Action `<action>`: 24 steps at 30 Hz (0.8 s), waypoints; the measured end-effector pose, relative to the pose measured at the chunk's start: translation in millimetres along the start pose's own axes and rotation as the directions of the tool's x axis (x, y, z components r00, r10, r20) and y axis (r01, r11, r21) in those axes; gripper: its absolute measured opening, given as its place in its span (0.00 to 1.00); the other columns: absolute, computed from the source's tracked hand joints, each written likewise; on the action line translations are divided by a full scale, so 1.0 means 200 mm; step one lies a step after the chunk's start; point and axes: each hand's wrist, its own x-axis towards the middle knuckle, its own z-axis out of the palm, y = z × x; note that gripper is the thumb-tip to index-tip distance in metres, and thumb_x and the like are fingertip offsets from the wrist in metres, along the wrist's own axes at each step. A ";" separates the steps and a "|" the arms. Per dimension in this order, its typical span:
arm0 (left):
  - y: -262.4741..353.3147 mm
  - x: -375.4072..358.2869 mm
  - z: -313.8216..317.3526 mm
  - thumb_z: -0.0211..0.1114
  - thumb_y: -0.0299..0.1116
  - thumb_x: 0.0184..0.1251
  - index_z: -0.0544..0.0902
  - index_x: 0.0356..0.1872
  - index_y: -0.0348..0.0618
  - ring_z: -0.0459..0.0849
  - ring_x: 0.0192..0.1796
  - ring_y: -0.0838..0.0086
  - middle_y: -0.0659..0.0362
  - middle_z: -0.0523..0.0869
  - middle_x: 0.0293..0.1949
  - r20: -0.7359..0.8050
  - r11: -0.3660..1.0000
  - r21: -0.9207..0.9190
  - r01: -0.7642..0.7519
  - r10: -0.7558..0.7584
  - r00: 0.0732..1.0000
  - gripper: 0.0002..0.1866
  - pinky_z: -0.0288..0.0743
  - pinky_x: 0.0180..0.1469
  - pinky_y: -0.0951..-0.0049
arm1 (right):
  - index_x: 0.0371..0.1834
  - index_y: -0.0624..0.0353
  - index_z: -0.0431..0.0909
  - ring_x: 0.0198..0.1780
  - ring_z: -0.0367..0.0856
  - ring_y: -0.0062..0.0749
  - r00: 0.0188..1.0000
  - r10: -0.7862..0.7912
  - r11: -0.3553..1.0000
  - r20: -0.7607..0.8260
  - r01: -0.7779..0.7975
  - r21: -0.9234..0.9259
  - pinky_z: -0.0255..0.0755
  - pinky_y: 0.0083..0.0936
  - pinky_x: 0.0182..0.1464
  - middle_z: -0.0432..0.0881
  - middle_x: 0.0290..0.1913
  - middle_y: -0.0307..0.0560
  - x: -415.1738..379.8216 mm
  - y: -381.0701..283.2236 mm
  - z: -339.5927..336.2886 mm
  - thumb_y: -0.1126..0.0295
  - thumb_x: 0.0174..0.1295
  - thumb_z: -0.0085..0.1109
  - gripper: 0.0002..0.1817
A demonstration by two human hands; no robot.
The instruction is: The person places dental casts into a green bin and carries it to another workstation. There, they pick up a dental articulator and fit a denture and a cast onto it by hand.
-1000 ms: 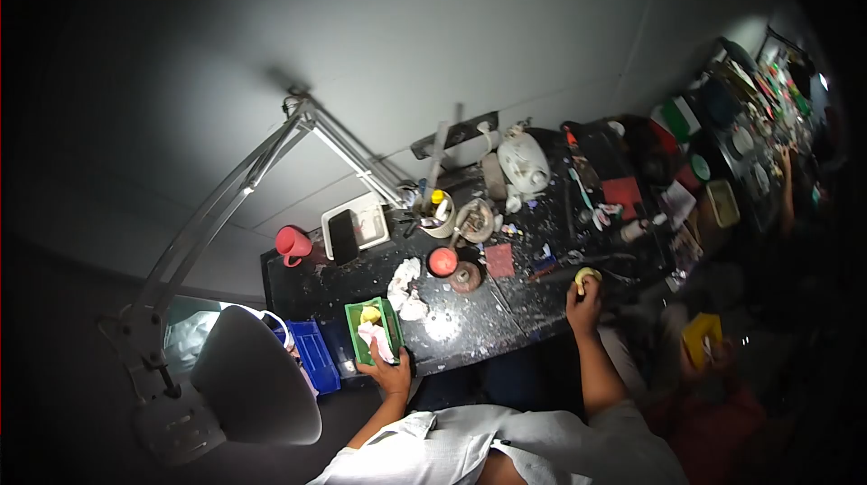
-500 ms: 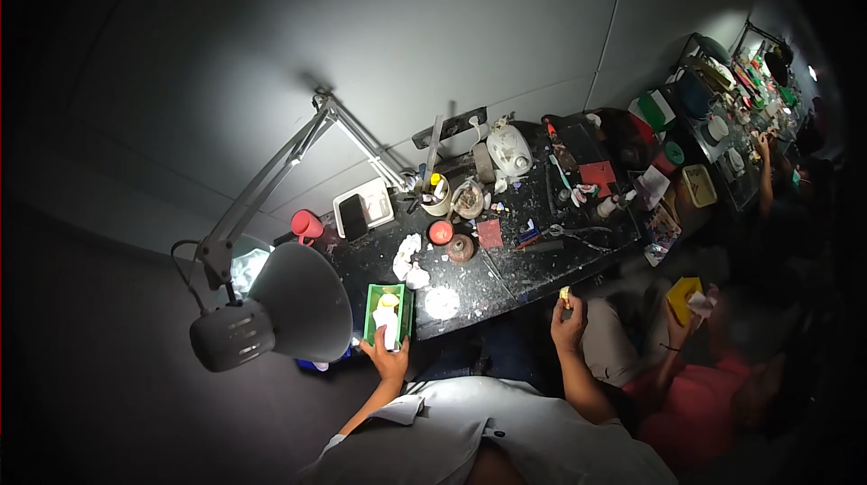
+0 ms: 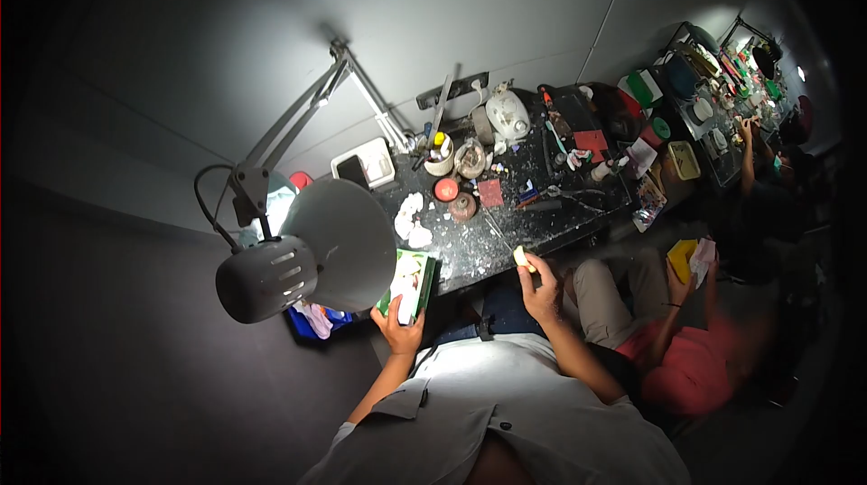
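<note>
My left hand [image 3: 397, 330] grips the near end of a green box [image 3: 428, 279] at the front edge of the dark workbench. White paper [image 3: 405, 293] lies inside the box, with something yellowish partly seen beside it under bright light. The lamp's shade hides part of the box's left side. Raised in front of the bench edge, my right hand [image 3: 543, 292] pinches a small pale yellow piece [image 3: 520, 256] between its fingertips. Its exact kind is too small to tell.
A grey desk lamp [image 3: 348, 246] stands close on the left. The bench holds crumpled white tissue [image 3: 411, 217], a red bowl [image 3: 445, 189], a brown pot [image 3: 462, 206] and a white tray [image 3: 363, 163] with a phone. To the right, another person holds a yellow container [image 3: 682, 259].
My right hand has moved left and up with the pale piece, toward the box. The camera view has shifted, and the green box now appears farther right and higher, partly behind the lamp.
</note>
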 end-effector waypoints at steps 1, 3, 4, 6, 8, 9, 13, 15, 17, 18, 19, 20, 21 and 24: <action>0.01 -0.01 0.00 0.84 0.29 0.41 0.80 0.58 0.46 0.71 0.61 0.43 0.41 0.71 0.56 0.012 1.000 -0.027 -0.004 0.005 1.000 0.36 0.68 0.65 0.50 | 0.51 0.63 0.84 0.47 0.85 0.47 0.997 -0.048 0.998 0.067 0.050 -0.027 0.77 0.34 0.51 0.87 0.47 0.55 0.01 -0.04 0.02 0.74 0.65 0.68 0.12; 0.06 -0.01 0.01 0.84 0.28 0.39 0.82 0.56 0.47 0.73 0.60 0.44 0.41 0.74 0.56 0.054 0.998 -0.056 -0.032 0.035 0.998 0.35 0.72 0.62 0.51 | 0.50 0.63 0.84 0.46 0.83 0.49 0.967 -0.168 0.986 0.193 0.167 0.017 0.77 0.37 0.50 0.87 0.45 0.54 0.04 -0.15 0.07 0.75 0.63 0.68 0.13; 0.10 0.00 -0.01 0.84 0.28 0.39 0.83 0.57 0.48 0.74 0.59 0.44 0.40 0.74 0.55 0.101 0.995 -0.078 -0.062 0.070 0.992 0.36 0.73 0.61 0.51 | 0.50 0.63 0.84 0.46 0.83 0.48 0.945 -0.213 0.977 0.247 0.207 0.052 0.77 0.37 0.50 0.87 0.45 0.53 0.06 -0.22 0.09 0.75 0.62 0.68 0.13; 0.14 0.00 0.01 0.82 0.28 0.37 0.84 0.56 0.47 0.75 0.59 0.41 0.37 0.73 0.57 0.147 0.977 -0.160 -0.139 0.163 0.976 0.36 0.74 0.61 0.49 | 0.50 0.63 0.84 0.46 0.82 0.47 0.882 -0.283 0.959 0.377 0.256 0.122 0.77 0.38 0.50 0.86 0.43 0.51 0.07 -0.32 0.15 0.77 0.62 0.67 0.13; 0.18 0.01 0.04 0.82 0.28 0.36 0.84 0.57 0.48 0.74 0.61 0.41 0.39 0.76 0.58 0.183 0.951 -0.221 -0.215 0.257 0.949 0.37 0.69 0.66 0.42 | 0.50 0.61 0.85 0.49 0.80 0.43 0.810 -0.341 0.934 0.478 0.348 0.077 0.72 0.38 0.52 0.84 0.43 0.48 0.06 -0.33 0.21 0.74 0.63 0.65 0.12; 0.19 0.02 0.05 0.82 0.29 0.35 0.83 0.57 0.48 0.74 0.61 0.41 0.40 0.77 0.59 0.191 0.931 -0.246 -0.269 0.319 0.928 0.37 0.66 0.68 0.40 | 0.50 0.60 0.85 0.50 0.79 0.41 0.763 -0.366 0.905 0.533 0.425 0.014 0.70 0.37 0.53 0.84 0.44 0.47 0.05 -0.33 0.22 0.73 0.63 0.64 0.12; 0.29 0.07 0.09 0.82 0.29 0.33 0.83 0.58 0.48 0.73 0.62 0.42 0.42 0.78 0.59 0.213 0.910 -0.276 -0.310 0.373 0.903 0.39 0.62 0.71 0.37 | 0.53 0.58 0.85 0.55 0.76 0.39 0.743 -0.366 0.851 0.561 0.510 -0.121 0.65 0.38 0.60 0.82 0.48 0.45 0.09 -0.32 0.16 0.69 0.62 0.67 0.16; 0.33 0.11 0.11 0.82 0.29 0.32 0.84 0.57 0.48 0.73 0.62 0.42 0.42 0.78 0.59 0.218 0.910 -0.258 -0.324 0.382 0.898 0.38 0.65 0.69 0.39 | 0.55 0.58 0.84 0.56 0.77 0.42 0.779 -0.382 0.862 0.497 0.494 -0.112 0.66 0.40 0.61 0.82 0.52 0.47 0.16 -0.34 0.04 0.69 0.62 0.68 0.18; 0.39 0.15 0.13 0.84 0.30 0.33 0.84 0.55 0.47 0.75 0.61 0.43 0.43 0.80 0.57 0.189 0.903 -0.295 -0.312 0.375 0.908 0.37 0.65 0.69 0.40 | 0.55 0.58 0.84 0.56 0.78 0.46 0.870 -0.335 0.915 0.362 0.392 -0.096 0.69 0.39 0.61 0.84 0.54 0.49 0.20 -0.31 -0.09 0.72 0.62 0.67 0.17; 0.43 0.19 0.13 0.84 0.30 0.34 0.84 0.55 0.47 0.75 0.60 0.43 0.43 0.80 0.57 0.182 0.900 -0.280 -0.334 0.392 0.902 0.37 0.67 0.68 0.42 | 0.55 0.58 0.83 0.54 0.80 0.46 0.911 -0.293 0.927 0.289 0.345 -0.149 0.72 0.38 0.59 0.85 0.52 0.50 0.20 -0.27 -0.16 0.73 0.63 0.66 0.17; 0.47 0.21 0.14 0.84 0.30 0.34 0.84 0.55 0.47 0.75 0.60 0.43 0.43 0.80 0.57 0.185 0.898 -0.276 -0.342 0.399 0.898 0.37 0.67 0.68 0.42 | 0.55 0.59 0.83 0.53 0.82 0.46 0.945 -0.251 0.936 0.209 0.293 -0.198 0.74 0.37 0.58 0.86 0.50 0.51 0.19 -0.21 -0.25 0.74 0.64 0.65 0.16; 0.51 0.23 0.16 0.83 0.29 0.33 0.85 0.55 0.47 0.74 0.61 0.42 0.42 0.79 0.57 0.150 0.896 -0.286 -0.341 0.393 0.907 0.37 0.69 0.66 0.44 | 0.56 0.60 0.82 0.51 0.83 0.46 0.978 -0.132 0.965 0.159 0.163 -0.204 0.75 0.36 0.56 0.86 0.49 0.52 0.14 -0.09 -0.32 0.74 0.65 0.65 0.15; 0.55 0.25 0.19 0.82 0.28 0.32 0.85 0.54 0.48 0.73 0.62 0.40 0.42 0.79 0.58 0.114 0.892 -0.299 -0.340 0.387 0.915 0.36 0.71 0.65 0.45 | 0.56 0.61 0.82 0.49 0.85 0.45 0.994 -0.009 0.978 0.107 0.030 -0.204 0.76 0.35 0.55 0.87 0.47 0.52 0.05 0.09 -0.39 0.74 0.67 0.64 0.15; 0.65 0.34 0.30 0.81 0.29 0.34 0.85 0.55 0.45 0.73 0.62 0.40 0.40 0.79 0.58 0.091 0.870 -0.293 -0.396 0.438 0.894 0.35 0.69 0.65 0.45 | 0.56 0.61 0.81 0.50 0.86 0.52 0.870 0.453 0.878 0.196 -0.396 -0.270 0.79 0.40 0.54 0.87 0.49 0.56 -0.46 0.84 -0.64 0.69 0.63 0.69 0.18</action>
